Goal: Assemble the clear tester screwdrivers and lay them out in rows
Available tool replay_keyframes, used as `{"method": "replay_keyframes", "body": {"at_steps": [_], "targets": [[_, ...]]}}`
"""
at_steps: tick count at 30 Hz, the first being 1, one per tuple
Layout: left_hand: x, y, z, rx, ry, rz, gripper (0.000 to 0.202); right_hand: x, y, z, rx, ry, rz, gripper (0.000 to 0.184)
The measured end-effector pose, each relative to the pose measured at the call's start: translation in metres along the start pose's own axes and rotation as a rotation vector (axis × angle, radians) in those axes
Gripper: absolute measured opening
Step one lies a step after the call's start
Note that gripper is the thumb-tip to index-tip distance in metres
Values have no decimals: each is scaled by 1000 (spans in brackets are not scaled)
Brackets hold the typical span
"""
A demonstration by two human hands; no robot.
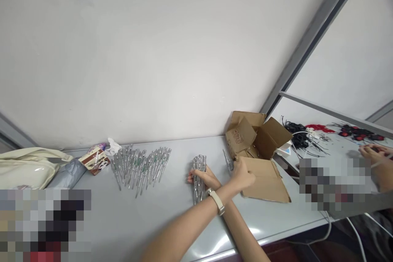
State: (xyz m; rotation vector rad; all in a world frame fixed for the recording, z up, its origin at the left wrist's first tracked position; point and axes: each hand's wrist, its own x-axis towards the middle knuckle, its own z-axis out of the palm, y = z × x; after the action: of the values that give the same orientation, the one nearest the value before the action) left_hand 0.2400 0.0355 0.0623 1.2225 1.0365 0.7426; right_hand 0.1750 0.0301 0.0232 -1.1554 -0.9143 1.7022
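My arms are crossed over the grey table (129, 221). My right hand (205, 178) reaches left and is closed around a bundle of clear pen-like screwdrivers (198, 168) that rests on the table. My left hand (243, 174), with a pale watch band (216, 201) on its wrist, reaches right to the open cardboard box (260, 139) and lies at the edge of the box's flat front flap (267, 180). Its fingers are turned away from me. Next to this hand a clear screwdriver (227, 160) sticks up.
A spread pile of clear screwdrivers (139, 166) lies at the left, beside a small patterned packet (94, 159) and a cream bag (27, 168). At the right lie black and red cables (322, 133), and another person's hand (376, 155) works there. The wall stands close behind.
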Motion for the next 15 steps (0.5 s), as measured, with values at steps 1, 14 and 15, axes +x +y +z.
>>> {"method": "replay_keyframes", "body": {"at_steps": [1,14,15], "targets": [[2,4,-7,77,40,40,68,-2,-2,1,-5,0,-3,41],[47,24,-11,392,306,129,22,-10,-15,9,-20,26,-22,38],[47,22,-14,361,309,132,19,-10,-14,9,-20,19,-28,38]]}}
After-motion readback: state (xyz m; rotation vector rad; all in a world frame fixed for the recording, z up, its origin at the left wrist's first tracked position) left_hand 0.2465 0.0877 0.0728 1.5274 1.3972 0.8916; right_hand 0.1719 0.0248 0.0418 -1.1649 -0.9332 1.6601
